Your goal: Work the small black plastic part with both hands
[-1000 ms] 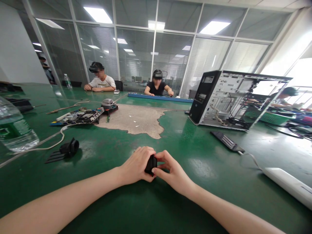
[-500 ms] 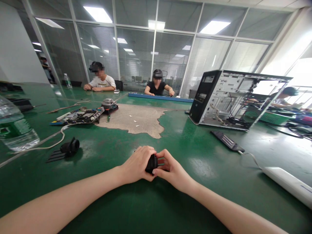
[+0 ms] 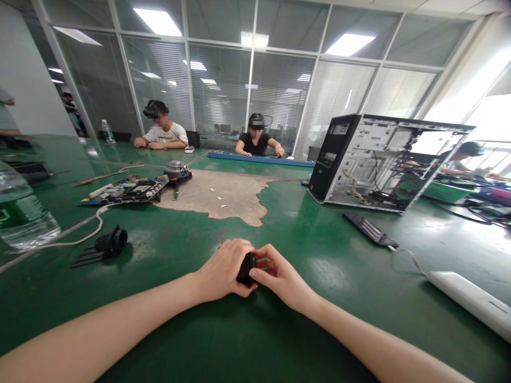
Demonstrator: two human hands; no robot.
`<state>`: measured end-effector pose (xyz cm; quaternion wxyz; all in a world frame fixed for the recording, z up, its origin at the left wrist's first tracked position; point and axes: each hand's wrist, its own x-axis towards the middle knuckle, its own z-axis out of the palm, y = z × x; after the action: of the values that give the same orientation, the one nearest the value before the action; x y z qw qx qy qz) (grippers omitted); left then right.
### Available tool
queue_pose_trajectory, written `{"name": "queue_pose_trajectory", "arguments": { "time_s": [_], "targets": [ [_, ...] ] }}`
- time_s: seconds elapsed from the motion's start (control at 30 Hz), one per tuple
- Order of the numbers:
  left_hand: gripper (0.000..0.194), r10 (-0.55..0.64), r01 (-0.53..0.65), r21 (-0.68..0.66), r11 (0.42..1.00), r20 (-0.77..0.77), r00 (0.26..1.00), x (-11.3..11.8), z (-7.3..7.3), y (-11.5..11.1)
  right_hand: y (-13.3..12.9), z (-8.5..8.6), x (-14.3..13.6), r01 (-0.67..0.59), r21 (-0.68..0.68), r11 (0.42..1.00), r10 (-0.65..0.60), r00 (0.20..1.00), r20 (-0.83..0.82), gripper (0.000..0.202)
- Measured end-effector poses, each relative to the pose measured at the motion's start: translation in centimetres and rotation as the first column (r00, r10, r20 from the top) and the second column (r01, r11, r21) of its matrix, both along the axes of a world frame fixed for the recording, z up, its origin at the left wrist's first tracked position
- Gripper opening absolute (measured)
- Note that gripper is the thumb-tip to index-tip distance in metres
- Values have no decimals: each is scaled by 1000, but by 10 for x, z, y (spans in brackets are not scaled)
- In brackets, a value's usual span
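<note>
A small black plastic part (image 3: pixel 245 269) sits between my two hands, low over the green table; most of it is covered by fingers, so its exact kind cannot be made out. My left hand (image 3: pixel 228 267) wraps round it from the left, palm down. From the right, my right hand (image 3: pixel 275 272) grips its edge between thumb and fingertips. A black clip-like part with round ends and flat prongs (image 3: pixel 112 242) lies on the table to the left.
An open computer case (image 3: pixel 359 165) stands at the right, with a black slotted bracket (image 3: pixel 369 230) and a white power strip (image 3: pixel 467 298) before it. At the left are a circuit board (image 3: pixel 128 190), a cooling fan (image 3: pixel 176 171) and a water bottle (image 3: pixel 26 213). Two people sit across the table.
My right thumb and fingers have shifted slightly on the black part's edge. My left hand keeps its hold. The view has moved a little.
</note>
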<state>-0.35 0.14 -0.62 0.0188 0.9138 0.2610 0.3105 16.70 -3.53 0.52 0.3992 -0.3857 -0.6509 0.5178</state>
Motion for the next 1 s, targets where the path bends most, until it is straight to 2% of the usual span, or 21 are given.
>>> {"name": "queue_pose_trajectory", "arguments": {
  "time_s": [0.17, 0.27, 0.47, 0.73, 0.9, 1.0],
  "targets": [
    [52, 8, -8, -10, 1000, -7, 1000, 0, 1, -1, -2, -1, 2, -15, 79, 997, 16, 1000, -15, 26],
    [55, 11, -11, -12, 1000, -10, 1000, 0, 1, -1, -1, -2, 1, -18, 50, 999, 20, 999, -43, 20],
    [54, 9, -9, -17, 1000, -9, 1000, 0, -1, 1, 4, -4, 0, 40, -4, 999, -40, 999, -31, 24],
    [53, 11, -11, -27, 1000, -15, 1000, 1, 0, 0, -1, -3, 2, -24, 21, 1000, 25, 997, -69, 32],
    [53, 2, -2, -10, 1000, -6, 1000, 0, 0, 0, 1, -3, 1, 23, 15, 1000, -22, 996, -84, 23],
    [53, 6, -6, -16, 1000, -13, 1000, 1, 0, 0, 3, -4, 0, 61, 4, 998, -61, 996, -70, 25]
  ]
}}
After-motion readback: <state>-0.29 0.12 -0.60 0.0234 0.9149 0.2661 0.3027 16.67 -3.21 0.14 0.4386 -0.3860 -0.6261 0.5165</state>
